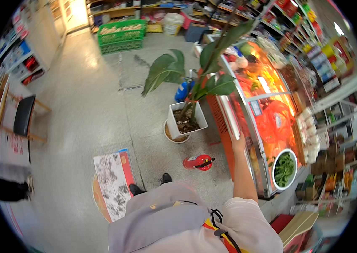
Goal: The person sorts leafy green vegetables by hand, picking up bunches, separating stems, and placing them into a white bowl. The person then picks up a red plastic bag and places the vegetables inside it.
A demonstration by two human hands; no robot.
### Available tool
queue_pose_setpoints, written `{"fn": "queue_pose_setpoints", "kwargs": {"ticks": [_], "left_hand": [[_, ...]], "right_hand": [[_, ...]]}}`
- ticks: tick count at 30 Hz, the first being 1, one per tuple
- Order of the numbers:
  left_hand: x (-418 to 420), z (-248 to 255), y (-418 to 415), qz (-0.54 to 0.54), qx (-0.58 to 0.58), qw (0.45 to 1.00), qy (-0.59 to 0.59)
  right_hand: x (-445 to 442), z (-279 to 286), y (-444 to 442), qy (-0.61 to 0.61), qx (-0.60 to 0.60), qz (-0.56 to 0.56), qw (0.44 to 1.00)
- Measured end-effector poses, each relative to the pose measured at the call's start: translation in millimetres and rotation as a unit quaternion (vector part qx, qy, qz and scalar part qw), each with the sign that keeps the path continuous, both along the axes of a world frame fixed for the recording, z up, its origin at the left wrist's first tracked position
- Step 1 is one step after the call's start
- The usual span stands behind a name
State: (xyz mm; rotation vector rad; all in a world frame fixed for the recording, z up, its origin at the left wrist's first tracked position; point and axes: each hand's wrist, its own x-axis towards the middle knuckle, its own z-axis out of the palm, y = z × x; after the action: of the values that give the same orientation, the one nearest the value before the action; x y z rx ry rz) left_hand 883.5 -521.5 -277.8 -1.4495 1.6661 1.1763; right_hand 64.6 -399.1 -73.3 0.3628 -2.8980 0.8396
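My right arm reaches forward along the glass-sided display case [259,136], which is lit orange inside. My right hand [238,142] is against the case's near side, at the end of a long white strip [230,115]. The fingers are too small and partly hidden to show whether they grip it. Produce in thin red plastic bags [275,121] lies behind the glass. A white bowl of leafy greens [284,169] stands at the case's near corner. My left hand is out of view. Before me on the floor stand a red fire extinguisher [199,162] and a potted plant in a square white pot [188,121].
Behind the plant is a blue cylinder [184,91]. Green plastic crates [121,36] stand by the far shelves. Printed sheets [112,183] lie beside my feet. A black-backed chair [24,115] is at the left, with another person's leg [12,188] nearer me.
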Motion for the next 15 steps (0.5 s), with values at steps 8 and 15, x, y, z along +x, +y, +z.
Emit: {"fn": "queue_pose_setpoints", "kwargs": {"ticks": [8, 15], "left_hand": [[-90.5, 69.4, -236.2, 0.123, -0.285, 0.941, 0.137], [-296.3, 119.4, -242.7, -0.128, -0.230, 0.953, 0.149]], "right_hand": [[-98.5, 45.5, 121.2, 0.026, 0.021, -0.202, 0.979], [-206.9, 71.3, 117.8, 0.006, 0.228, -0.268, 0.936]]}}
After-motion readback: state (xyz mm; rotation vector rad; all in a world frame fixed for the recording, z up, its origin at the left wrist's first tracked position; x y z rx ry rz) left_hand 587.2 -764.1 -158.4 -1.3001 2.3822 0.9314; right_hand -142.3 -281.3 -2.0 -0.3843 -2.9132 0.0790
